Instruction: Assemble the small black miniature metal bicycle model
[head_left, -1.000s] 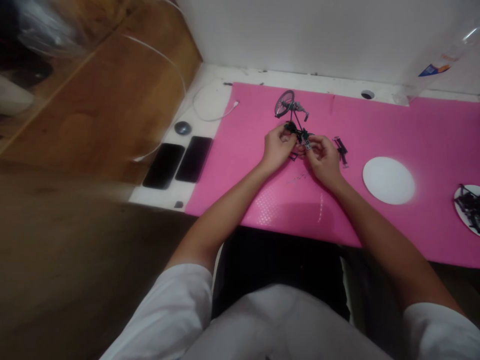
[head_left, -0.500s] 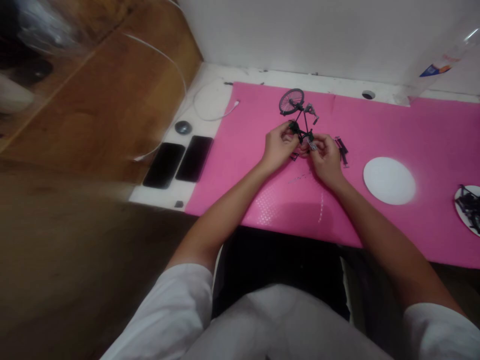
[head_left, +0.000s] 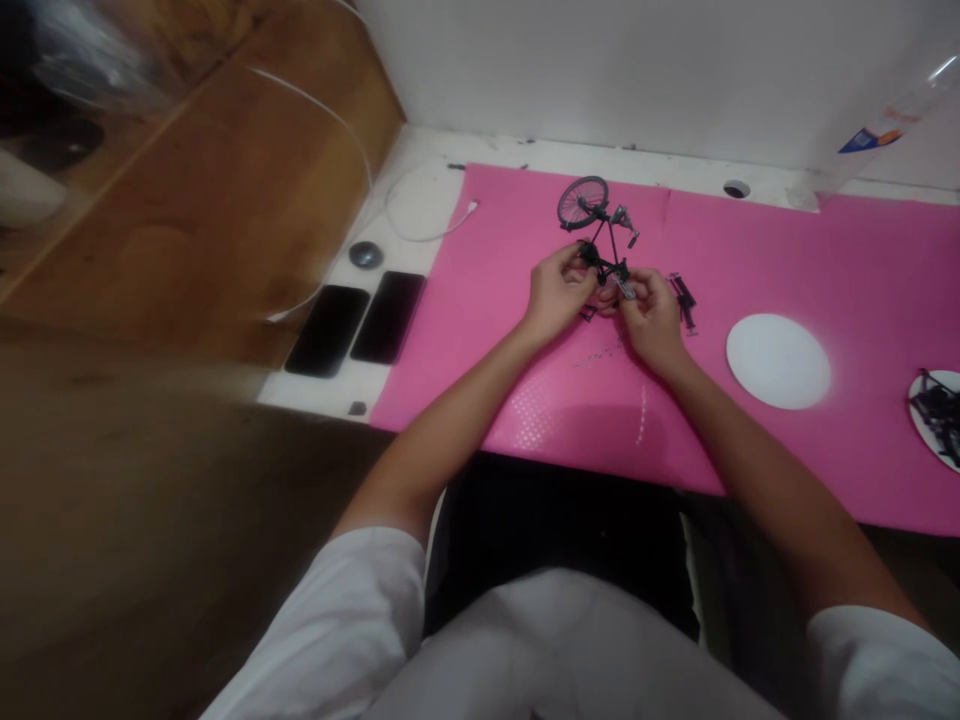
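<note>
Both hands hold a small black model bicycle (head_left: 612, 240) above the pink mat, its one visible spoked wheel (head_left: 583, 203) pointing away from me. My left hand (head_left: 561, 292) is closed on the dark part at the left of the frame, thumb and fingers pinching. My right hand (head_left: 651, 312) is closed at the lower right end of the frame, beside a small grey piece (head_left: 625, 288); the fingertips partly hide what they grip. A small black part (head_left: 589, 313) lies just under my hands. To the right of my right hand lie thin black parts (head_left: 684, 300).
A white plate (head_left: 778, 362) rests on the pink mat (head_left: 465, 340); another plate at the right edge holds black parts (head_left: 941, 415). Two dark phones (head_left: 388, 318), a round dark object (head_left: 366, 255) and a white cable (head_left: 420, 238) are at left. A clear bottle (head_left: 885, 130) stands back right.
The bicycle and both hands stay almost in place. Only a very slight shift of the frame's lower end near my right fingers shows.
</note>
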